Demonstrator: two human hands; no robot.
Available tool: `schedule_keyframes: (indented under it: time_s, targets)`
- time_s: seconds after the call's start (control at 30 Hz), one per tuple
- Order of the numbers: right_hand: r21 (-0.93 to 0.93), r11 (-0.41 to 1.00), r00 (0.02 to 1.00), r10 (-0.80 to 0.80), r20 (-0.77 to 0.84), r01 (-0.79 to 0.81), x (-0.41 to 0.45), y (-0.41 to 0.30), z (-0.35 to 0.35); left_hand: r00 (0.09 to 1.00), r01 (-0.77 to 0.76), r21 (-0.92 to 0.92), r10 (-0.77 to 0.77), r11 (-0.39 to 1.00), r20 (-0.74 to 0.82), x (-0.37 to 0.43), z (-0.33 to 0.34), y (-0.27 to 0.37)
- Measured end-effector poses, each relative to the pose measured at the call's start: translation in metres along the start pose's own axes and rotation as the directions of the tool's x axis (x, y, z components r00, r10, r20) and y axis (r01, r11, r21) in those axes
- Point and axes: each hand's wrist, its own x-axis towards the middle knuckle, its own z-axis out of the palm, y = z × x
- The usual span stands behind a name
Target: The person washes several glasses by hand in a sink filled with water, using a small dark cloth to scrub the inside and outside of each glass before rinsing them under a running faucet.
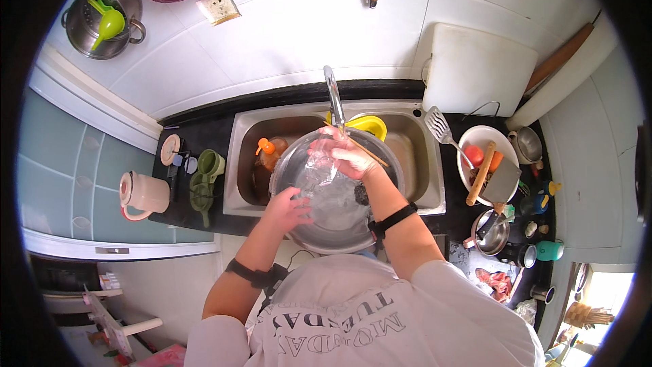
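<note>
A large round metal basin (331, 234) rests over the double sink, below the curved chrome faucet (332, 93). My right hand (354, 155) holds a clear, glossy item (322, 160), either glass or plastic, under the spout. Over the left part of the basin is my left hand (288, 209), its fingers spread and nothing in it. A dark scouring pad (361, 193) lies in the basin beside my right forearm. Chopsticks (374, 152) cross behind my right hand. Behind the basin sits a yellow plastic container (371, 125).
An orange-topped pump bottle (266, 147) stands in the left sink bowl. On the right counter are a white bowl (462, 142) of utensils, a slotted spatula (439, 125) and a saucepan (501, 239). Green cups (210, 163) and a pink pitcher (153, 192) occupy the left counter.
</note>
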Motion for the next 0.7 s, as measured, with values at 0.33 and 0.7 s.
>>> schedule_keyframes:
  time_s: [0.33,0.7]
  targets:
    - [-0.068,0.983,0.942,0.145,-0.301,-0.173,-0.01,-0.016,0.011,0.985,0.008,0.073,-0.02,0.997,0.169,-0.022,0.006,0.014]
    - [-0.407,0.161,0.421,0.574,-0.702,-0.899,0.005,-0.044,0.007,0.981,-0.113,0.229,0.071,0.967,0.183,-0.05,-0.013,0.041]
